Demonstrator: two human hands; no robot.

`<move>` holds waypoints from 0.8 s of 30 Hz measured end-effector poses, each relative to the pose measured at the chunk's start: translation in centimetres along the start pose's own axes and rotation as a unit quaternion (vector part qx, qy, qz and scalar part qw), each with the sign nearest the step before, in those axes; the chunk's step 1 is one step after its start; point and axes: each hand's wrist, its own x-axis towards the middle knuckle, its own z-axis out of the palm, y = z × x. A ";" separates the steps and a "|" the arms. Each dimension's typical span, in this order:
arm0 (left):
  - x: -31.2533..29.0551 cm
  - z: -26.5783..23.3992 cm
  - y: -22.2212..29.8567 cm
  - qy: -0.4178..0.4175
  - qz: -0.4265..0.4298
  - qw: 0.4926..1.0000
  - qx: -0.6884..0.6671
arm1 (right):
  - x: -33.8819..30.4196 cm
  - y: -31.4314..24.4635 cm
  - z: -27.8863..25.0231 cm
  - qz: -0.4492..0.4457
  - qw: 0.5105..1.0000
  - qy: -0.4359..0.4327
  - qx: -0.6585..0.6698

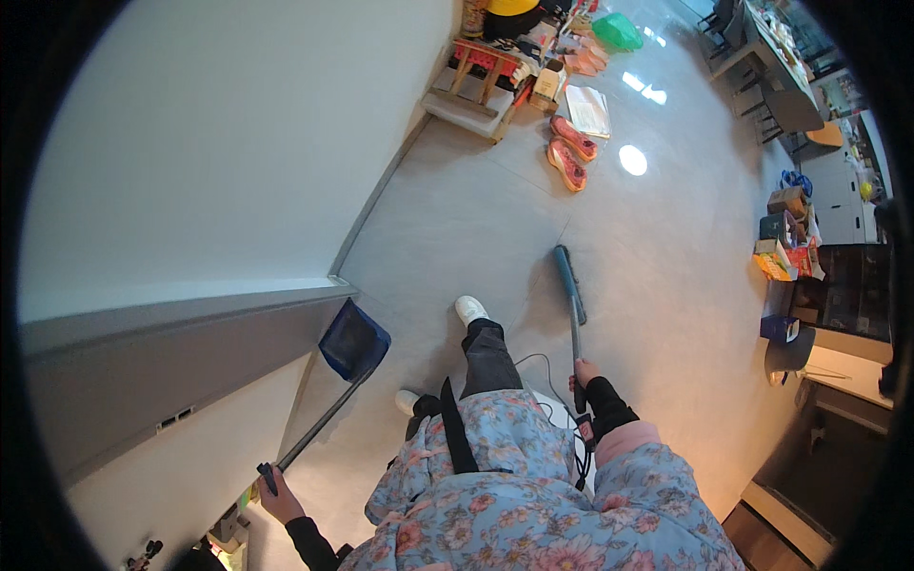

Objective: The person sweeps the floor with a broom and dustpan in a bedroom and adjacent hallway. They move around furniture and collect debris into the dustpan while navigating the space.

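Note:
My left hand (pixel 279 497), low on the left, is closed round the top of a dustpan's long grey handle. The blue dustpan (pixel 354 341) at its far end is beside the corner of the wall, and its dark inside faces up. In my right hand (pixel 586 376) is the handle of a broom, held out ahead of my right side. The broom's blue-grey head (pixel 569 284), with dark bristles along its right side, is over the grey floor. Whether its bristles touch the floor I cannot tell.
Orange-red shoes (pixel 568 164) and papers (pixel 588 111) lie on the floor ahead, near a cluttered wooden rack (pixel 473 90). A green bag (pixel 618 31) is farther off. Boxes (pixel 788 202) line the right side. A dark cable (pixel 538 360) loops near my right hand.

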 end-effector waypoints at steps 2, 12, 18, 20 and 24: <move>0.0 -1.7 -2.6 -0.005 -0.019 1.000 0.006 | -1.0 1.9 2.4 -0.011 1.000 -0.011 -0.014; -2.5 -8.0 -18.3 0.029 -0.059 0.998 -0.012 | -7.5 12.6 17.9 0.019 0.992 -0.105 -0.074; -4.6 -11.3 -22.2 0.085 -0.090 0.992 -0.023 | -11.2 11.0 20.0 0.021 0.945 -0.256 -0.204; -5.5 -11.7 -22.6 0.110 -0.093 0.990 -0.012 | -11.7 10.0 20.1 0.006 0.937 -0.237 -0.256; -6.4 -12.5 -23.8 0.105 -0.206 0.973 0.019 | -12.0 10.0 20.2 0.188 0.902 -0.253 -0.296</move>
